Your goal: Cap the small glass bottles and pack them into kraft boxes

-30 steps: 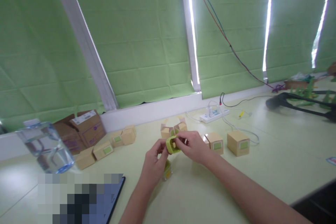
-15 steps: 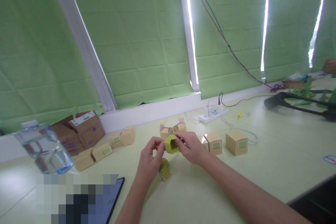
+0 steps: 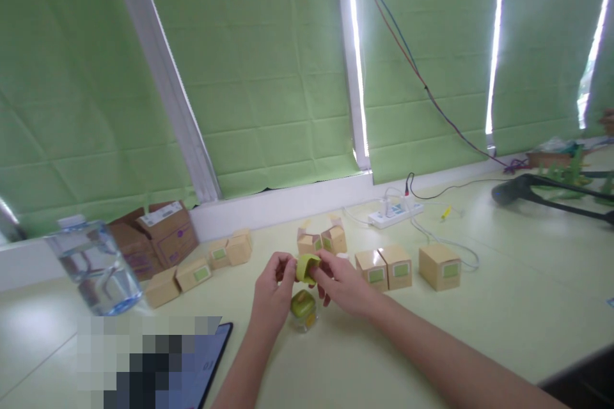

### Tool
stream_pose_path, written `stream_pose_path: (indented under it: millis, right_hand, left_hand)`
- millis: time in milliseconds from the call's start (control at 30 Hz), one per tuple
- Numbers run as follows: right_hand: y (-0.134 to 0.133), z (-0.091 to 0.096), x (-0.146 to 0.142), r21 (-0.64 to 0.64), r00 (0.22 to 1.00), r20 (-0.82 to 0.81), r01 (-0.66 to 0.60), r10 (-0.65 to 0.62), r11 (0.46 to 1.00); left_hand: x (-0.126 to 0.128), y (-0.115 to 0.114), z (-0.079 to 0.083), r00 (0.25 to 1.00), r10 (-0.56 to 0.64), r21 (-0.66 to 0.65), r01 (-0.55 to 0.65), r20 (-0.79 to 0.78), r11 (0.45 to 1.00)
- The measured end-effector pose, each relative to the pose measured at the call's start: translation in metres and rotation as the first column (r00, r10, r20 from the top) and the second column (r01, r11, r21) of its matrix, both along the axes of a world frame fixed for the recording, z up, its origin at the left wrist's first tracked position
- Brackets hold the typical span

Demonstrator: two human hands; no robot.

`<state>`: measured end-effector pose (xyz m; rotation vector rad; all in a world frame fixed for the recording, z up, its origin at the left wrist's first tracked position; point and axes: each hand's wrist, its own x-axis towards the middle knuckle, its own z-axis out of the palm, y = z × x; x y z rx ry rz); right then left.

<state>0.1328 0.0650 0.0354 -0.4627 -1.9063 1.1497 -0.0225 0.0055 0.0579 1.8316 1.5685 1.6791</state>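
Observation:
Between both hands is a small hollow yellow-green piece (image 3: 302, 268), like a short sleeve of card or soft plastic; its material I cannot make out. My left hand (image 3: 274, 284) pinches its left edge with thumb and fingers. On its right side, my right hand (image 3: 343, 281) grips it, with fingertips at or inside the opening. Just below, on the table, stands a small clear jar (image 3: 307, 319) with a rounded green lid (image 3: 303, 302) and something yellow inside. Neither hand appears to hold the jar.
Small cardboard boxes with green labels stand about: a pair (image 3: 384, 268) and a single one (image 3: 440, 266) at right, several (image 3: 192, 273) at left, open ones (image 3: 322, 241) behind. A water bottle (image 3: 98, 265), tablet (image 3: 218, 358), brown carton (image 3: 167, 233) and power strip (image 3: 396, 214) surround them.
The yellow-green piece has turned and shifted slightly left as my right hand's fingers moved around it. The jar's lid shows more fully. The whole view has shifted a little.

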Motion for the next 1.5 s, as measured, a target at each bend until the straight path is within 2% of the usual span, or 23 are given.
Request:
stream_pose_path:
  millis: [67, 133, 200, 267, 400, 500, 600, 700, 900, 1033, 1167, 1300, 1500]
  right_hand:
    - [0.006, -0.006, -0.003, -0.065, 1.0, -0.005, -0.006, 0.006, 0.998]
    - [0.014, -0.012, -0.004, -0.143, 0.999, -0.014, 0.045, -0.048, 0.989]
    - [0.022, -0.016, -0.004, -0.181, 0.987, -0.001, 0.157, -0.16, 0.971]
    - [0.029, -0.019, -0.003, -0.141, 0.962, 0.029, 0.273, -0.271, 0.952]
    - [0.032, -0.02, 0.0, 0.077, 0.906, 0.089, 0.407, -0.413, 0.91]
    - [0.027, -0.018, 0.001, 0.308, 0.845, 0.128, 0.464, -0.519, 0.831]
    - [0.02, -0.018, -0.001, 0.489, 0.779, 0.185, 0.455, -0.599, 0.744]
    - [0.017, -0.022, -0.005, 0.591, 0.714, 0.279, 0.399, -0.642, 0.701]
    - [0.018, -0.025, -0.005, 0.639, 0.627, 0.412, 0.319, -0.661, 0.7]
    - [0.011, -0.014, 0.001, 0.69, 0.55, 0.482, 0.242, -0.682, 0.682]
    - [0.004, -0.001, 0.005, 0.697, 0.452, 0.594, 0.123, -0.665, 0.707]
    - [0.003, 0.003, 0.007, 0.678, 0.466, 0.606, 0.121, -0.644, 0.725]
    - [0.011, -0.008, 0.013, 0.611, 0.529, 0.603, 0.175, -0.597, 0.772]
  left_hand:
    - [-0.002, 0.003, 0.0, 0.998, 0.014, 0.0, -0.014, 0.063, 1.0]
    - [-0.007, 0.005, -0.001, 0.985, 0.039, -0.004, -0.039, 0.17, 0.999]
    - [-0.013, 0.008, -0.001, 0.949, 0.076, -0.022, -0.073, 0.305, 0.997]
    - [-0.018, 0.01, -0.003, 0.887, 0.105, -0.06, -0.088, 0.45, 0.994]
    - [-0.021, 0.012, -0.007, 0.784, 0.112, -0.115, -0.052, 0.61, 0.992]
    - [-0.018, 0.011, -0.007, 0.762, 0.077, -0.114, -0.004, 0.643, 0.993]
    - [-0.013, 0.009, -0.006, 0.73, 0.036, -0.111, 0.055, 0.682, 0.992]
    - [-0.012, 0.007, -0.004, 0.681, 0.006, -0.111, 0.111, 0.732, 0.988]
    - [-0.013, 0.005, -0.002, 0.602, 0.003, -0.115, 0.147, 0.799, 0.982]
    - [-0.013, 0.004, -0.002, 0.581, 0.004, -0.117, 0.157, 0.814, 0.981]
    - [-0.013, 0.004, -0.001, 0.575, 0.01, -0.134, 0.173, 0.818, 0.976]
    - [-0.012, 0.004, 0.0, 0.554, 0.018, -0.162, 0.212, 0.833, 0.964]
    - [-0.006, 0.001, 0.002, 0.551, -0.01, -0.166, 0.267, 0.834, 0.949]
